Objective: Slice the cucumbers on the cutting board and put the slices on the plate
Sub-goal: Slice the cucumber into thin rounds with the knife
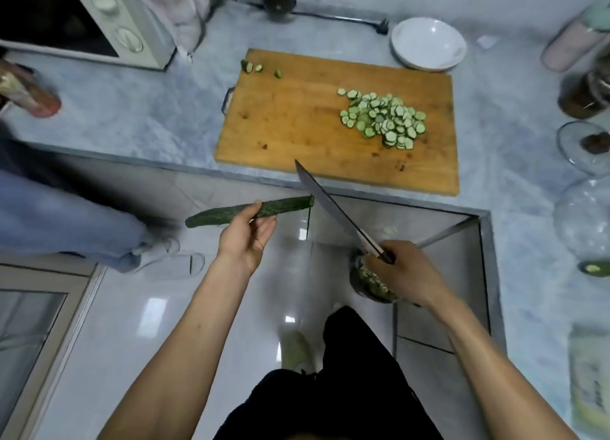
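Note:
My left hand (247,236) grips a long dark green cucumber (284,205) in the air in front of the counter edge, its cut end pointing right. My right hand (401,271) holds a knife (325,200) by the handle, the blade angled up and left with its edge close to the cucumber's cut end. A pile of several cucumber slices (384,117) lies on the right half of the wooden cutting board (287,122). Three cucumber end pieces (255,67) sit at the board's far left corner. A white plate (429,43) stands just behind the board's far right corner.
A microwave (109,20) stands at the back left, with a jar (28,91) beside it. Jars and glass lids (584,149) crowd the right counter. A bin with green scraps (369,282) sits on the floor under my right hand. Another person's legs (66,215) stand at left.

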Motion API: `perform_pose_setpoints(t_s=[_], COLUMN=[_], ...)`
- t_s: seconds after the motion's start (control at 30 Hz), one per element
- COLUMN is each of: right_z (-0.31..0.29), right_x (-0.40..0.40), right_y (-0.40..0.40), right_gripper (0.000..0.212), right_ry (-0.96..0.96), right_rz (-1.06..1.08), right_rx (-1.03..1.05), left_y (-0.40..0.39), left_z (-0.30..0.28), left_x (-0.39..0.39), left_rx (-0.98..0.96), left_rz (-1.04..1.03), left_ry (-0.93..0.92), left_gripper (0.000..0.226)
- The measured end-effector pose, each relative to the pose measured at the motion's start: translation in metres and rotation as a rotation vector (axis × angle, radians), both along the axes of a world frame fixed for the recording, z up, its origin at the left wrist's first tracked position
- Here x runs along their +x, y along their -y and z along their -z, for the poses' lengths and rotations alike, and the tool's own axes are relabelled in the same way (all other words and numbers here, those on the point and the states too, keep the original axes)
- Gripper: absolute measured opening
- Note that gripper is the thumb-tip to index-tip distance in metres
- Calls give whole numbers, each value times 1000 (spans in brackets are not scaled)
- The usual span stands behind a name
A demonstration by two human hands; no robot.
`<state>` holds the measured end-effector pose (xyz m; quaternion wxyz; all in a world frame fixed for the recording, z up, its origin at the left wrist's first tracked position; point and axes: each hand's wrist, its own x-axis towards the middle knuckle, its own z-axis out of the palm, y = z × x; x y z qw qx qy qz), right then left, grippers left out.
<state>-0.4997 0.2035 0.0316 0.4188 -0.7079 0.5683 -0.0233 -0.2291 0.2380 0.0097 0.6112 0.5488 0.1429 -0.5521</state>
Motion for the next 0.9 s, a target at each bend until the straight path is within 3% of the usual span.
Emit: perform_pose_setpoints(t_s=[0.1,0.3,0.53,0.63,0.7,0.77,0.83,0.9], right_z=[-9,-7,-1,7,9,10,11,13], right_x=[16,32,58,69,74,77,81,86], right_y=[28,105,206,232,239,243,244,243], right_gripper=[41,35,33,34,35,33,34,36], right_ry=[49,163,95,73,78,60,55,50], right_rz=[55,68,26,40,62,58,62,65], right_rx=[-61,-69,-65,-19,13,3,-15,-13], left_y=[50,157,244,252,251,256,268,283], left_z=[-6,-1,23,20,15,17,25,39], left_x=[11,22,27,28,31,39,51,62], left_rx=[-15,90,260,318,325,252,52,-100], left_rz=[36,103,71,191,390,613,853,1098], left_ry=[28,84,113,191,464,1081,1627,1802], left_gripper=[20,16,28,29,29,21,13,25])
